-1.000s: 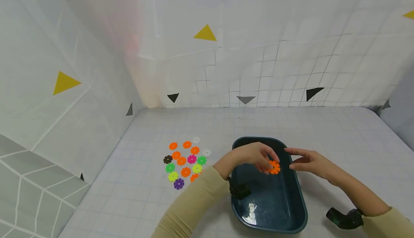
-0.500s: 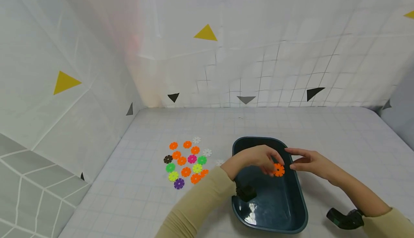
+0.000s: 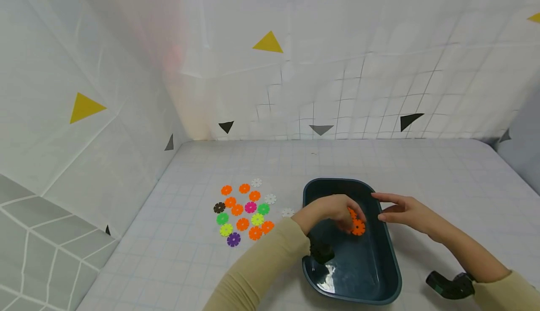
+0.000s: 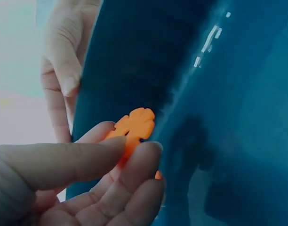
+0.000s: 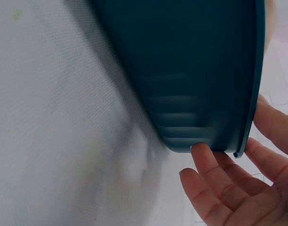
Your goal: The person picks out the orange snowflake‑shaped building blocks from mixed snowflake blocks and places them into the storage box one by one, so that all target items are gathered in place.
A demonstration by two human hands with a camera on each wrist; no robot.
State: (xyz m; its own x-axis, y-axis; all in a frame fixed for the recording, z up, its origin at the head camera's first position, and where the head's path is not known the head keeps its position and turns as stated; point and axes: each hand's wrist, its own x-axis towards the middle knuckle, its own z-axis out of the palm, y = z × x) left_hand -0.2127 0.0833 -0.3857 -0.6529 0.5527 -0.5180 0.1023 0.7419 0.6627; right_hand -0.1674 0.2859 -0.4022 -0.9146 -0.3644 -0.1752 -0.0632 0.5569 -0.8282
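My left hand reaches inside a dark teal plastic bin. Between its thumb and fingertips it pinches an orange snowflake disc, a flat notched plastic piece. In the head view a second orange disc shows just below those fingers; whether it is held or lies in the bin I cannot tell. My right hand stays at the bin's far right side, its thumb and fingertips touching the rim and outer wall from outside. The fingers look loosely extended there.
Left of the bin, several snowflake discs lie spread on the white table: orange, green, yellow, white, a pink one, a black one and a purple one. White sheeted walls stand behind and at the sides.
My left hand has shifted right, then lowered into the bin, and a second orange disc now shows beside it. My right hand holds its place. The sleeve has uncovered a white disc on the table.
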